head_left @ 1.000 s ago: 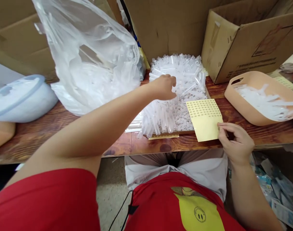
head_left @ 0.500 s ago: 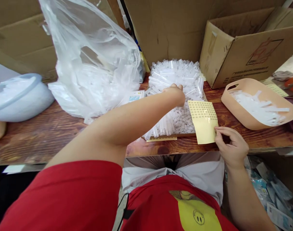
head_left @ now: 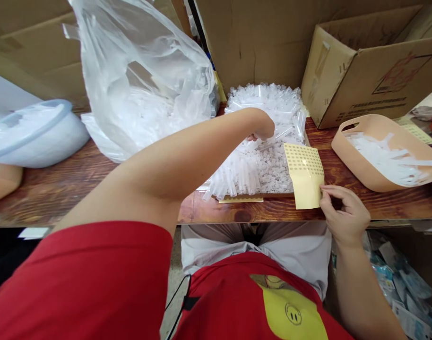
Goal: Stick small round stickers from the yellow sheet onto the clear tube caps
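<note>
My left hand (head_left: 263, 126) is over the pile of clear plastic tubes (head_left: 285, 106) in a shallow tray; it is bent downward, its fingers mostly hidden behind the wrist. More tubes (head_left: 237, 177) lie in a row at the tray's front left, beside many small white pieces (head_left: 274, 170). Pinched between the thumb and forefinger of my right hand (head_left: 343, 212) is the lower right edge of a yellow sticker sheet (head_left: 304, 177). Rows of small labels cover the sheet's upper half, which overlaps the tray's right edge.
A big clear plastic bag (head_left: 145, 94) stands left of the tray, with a pale blue basin (head_left: 42, 137) further left. On the right are a peach basket (head_left: 361, 165) of white strips and an open cardboard box (head_left: 379, 85). Another yellow sheet (head_left: 242, 200) pokes out under the tray.
My left hand has turned downward over the tubes, its fingers now mostly out of sight. The view has shifted a little; my right hand keeps its hold on the sheet.
</note>
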A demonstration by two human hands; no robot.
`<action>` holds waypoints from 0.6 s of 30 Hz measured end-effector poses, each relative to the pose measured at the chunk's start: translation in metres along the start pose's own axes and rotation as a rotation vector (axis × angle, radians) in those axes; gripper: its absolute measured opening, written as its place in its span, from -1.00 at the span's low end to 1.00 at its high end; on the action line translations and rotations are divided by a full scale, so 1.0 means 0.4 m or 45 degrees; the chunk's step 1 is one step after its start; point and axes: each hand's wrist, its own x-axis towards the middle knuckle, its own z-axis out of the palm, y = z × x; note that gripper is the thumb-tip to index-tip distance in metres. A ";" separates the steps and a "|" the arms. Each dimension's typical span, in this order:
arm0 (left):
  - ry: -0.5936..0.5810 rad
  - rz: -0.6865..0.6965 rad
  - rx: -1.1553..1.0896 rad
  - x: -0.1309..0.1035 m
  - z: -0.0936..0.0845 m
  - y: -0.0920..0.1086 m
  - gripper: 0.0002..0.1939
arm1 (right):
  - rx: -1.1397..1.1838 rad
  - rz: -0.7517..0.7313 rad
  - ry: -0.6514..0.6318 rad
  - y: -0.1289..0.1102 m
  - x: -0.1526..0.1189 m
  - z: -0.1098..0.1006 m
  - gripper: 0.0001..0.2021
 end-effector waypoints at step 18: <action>0.488 0.401 0.136 -0.428 0.086 -0.061 -0.72 | 0.151 -0.498 -0.690 -0.293 0.129 0.015 -0.91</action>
